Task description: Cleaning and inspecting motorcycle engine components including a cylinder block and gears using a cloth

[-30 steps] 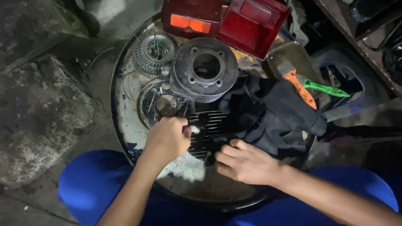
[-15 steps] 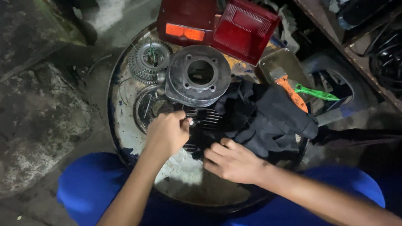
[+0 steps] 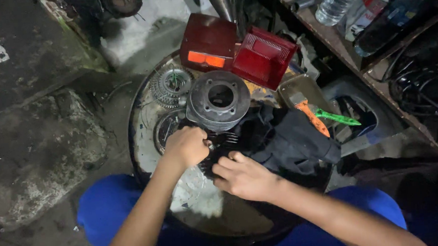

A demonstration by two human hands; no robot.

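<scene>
Bare forearms, no sleeves; bright blue trousers (image 3: 114, 213) on both legs.

Round drum-top counter (image 3: 203, 208): finned engine cylinder (image 3: 219, 104) at centre, sprocket (image 3: 171, 85) at ten o'clock, red tail-lamp lenses (image 3: 264, 56) at twelve, black cloth (image 3: 290, 141) at three.

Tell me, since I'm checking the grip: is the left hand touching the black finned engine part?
Touching. The head view shows the left hand closed on the fins of the black finned engine part, with no gap between them.

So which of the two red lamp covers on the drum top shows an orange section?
The darker red cover, the one on the left, with an orange strip along its lower edge. The brighter ribbed cover to its right, tilted, is red all over.
</scene>
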